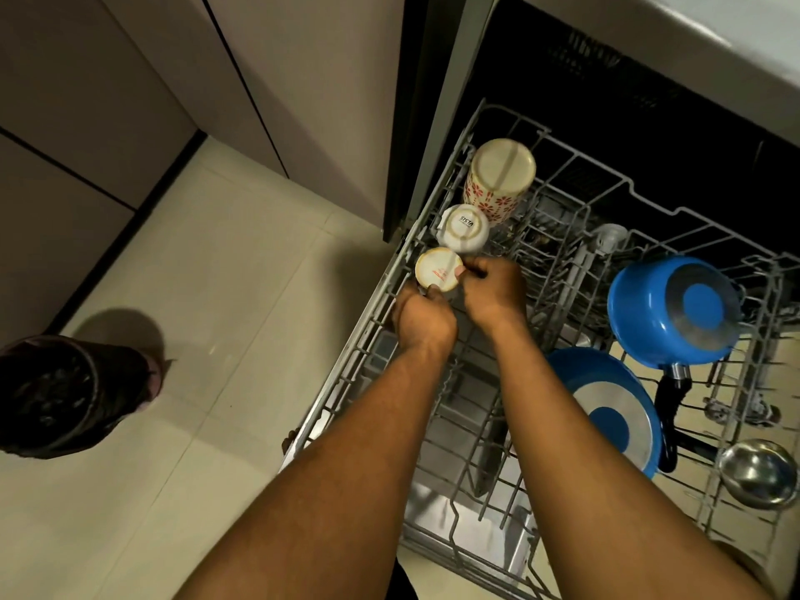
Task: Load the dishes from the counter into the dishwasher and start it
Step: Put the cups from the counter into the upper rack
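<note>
Three cups: one flowered cup [498, 184], one white cup [463, 229] and one small cup [437, 270]. Two blue pans: one saucepan [671, 311] and one frying pan [606, 409]. One steel ladle [755, 474]. One wire rack [342, 374]. Two hands: left hand [426, 322], right hand [495, 290]. One dark bin [65, 396].

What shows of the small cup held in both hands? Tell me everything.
The small cup is upside down, only its round base showing: cream, ceramic-looking, brownish ring at the edge, red print. It is at the left edge of the pulled-out dishwasher rack, nearest in a row with a white cup and a flowered mug. The left hand grips it, thumb on the base; the right hand pinches its right edge.
</note>
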### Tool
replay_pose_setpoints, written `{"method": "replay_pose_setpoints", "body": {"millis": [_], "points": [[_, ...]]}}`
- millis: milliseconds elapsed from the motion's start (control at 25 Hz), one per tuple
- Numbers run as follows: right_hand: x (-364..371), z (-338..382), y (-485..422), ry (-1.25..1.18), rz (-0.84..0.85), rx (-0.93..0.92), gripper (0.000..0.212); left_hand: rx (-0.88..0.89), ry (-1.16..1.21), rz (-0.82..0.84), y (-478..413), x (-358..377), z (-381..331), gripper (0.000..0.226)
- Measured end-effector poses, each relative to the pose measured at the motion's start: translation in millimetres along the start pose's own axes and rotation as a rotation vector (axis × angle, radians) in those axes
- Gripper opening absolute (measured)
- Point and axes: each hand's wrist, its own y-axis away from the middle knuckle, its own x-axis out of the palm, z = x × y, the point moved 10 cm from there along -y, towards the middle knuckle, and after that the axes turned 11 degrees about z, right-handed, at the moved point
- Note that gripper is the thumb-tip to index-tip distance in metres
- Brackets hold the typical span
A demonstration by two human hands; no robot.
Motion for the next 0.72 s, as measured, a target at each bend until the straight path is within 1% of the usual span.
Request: {"method": "replay_pose_setpoints", "body": {"millis": [120,240,280,360,400,440,480,560,640,720], "points": [[1,-3,-1,-0.022,0.006,0.011,0.022,-0.035,0.005,0.011,-3,4,6,0.034],[0,-5,0,-0.019,0.001,0.01,0.017,-0.017,-0.002,0.011,-1,4,5,0.034],[-1,-7,2,-0.012,-0.015,0.023,0.019,-0.015,-0.021,0.011,0,2,4,0.036],[-6,-13,9,-0.003,-0.076,0.069,0.035,-0.012,-0.079,0.003,7,-4,3,0.04],[-8,-17,15,0.005,-0.1,0.087,0.04,0.006,-0.109,0.004,11,-7,2,0.04],[-8,-18,22,0.03,-0.105,0.093,0.039,0.035,-0.138,0.009,15,-9,0,0.037],[-8,-18,32,0.076,-0.098,0.094,0.034,0.065,-0.179,0.02,22,-11,-2,0.033],[-5,-15,51,0.166,-0.057,0.091,0.022,0.113,-0.309,0.053,41,-16,-12,0.027],[-6,-10,70,0.257,-0.017,0.113,0.023,0.187,-0.575,0.111,62,-19,-26,0.026],[-6,0,92,0.382,0.025,0.094,0.028,0.309,-0.82,0.183,89,-22,-42,0.025]]}}
